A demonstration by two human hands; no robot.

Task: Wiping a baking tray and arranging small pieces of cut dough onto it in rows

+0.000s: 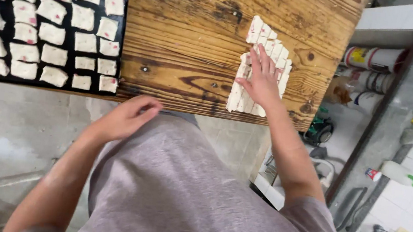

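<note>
A person in a grey shirt stands at a knotted brown wooden table [188,42]. The empty left hand [125,117], fingers loosely curled together, hovers at the table's near edge, touching nothing. The right hand [261,81] lies flat, fingers spread, on one slab of pale dough scored into small squares [267,45] (roughly two dozen visible; the hand hides several) on the table's right half. Farther left, one black baking tray [121,30] holds about thirty-five white dough pieces flecked with pink [56,34], laid in rows. Beyond the right edge, three cans [376,58] sit on a low shelf.
</note>
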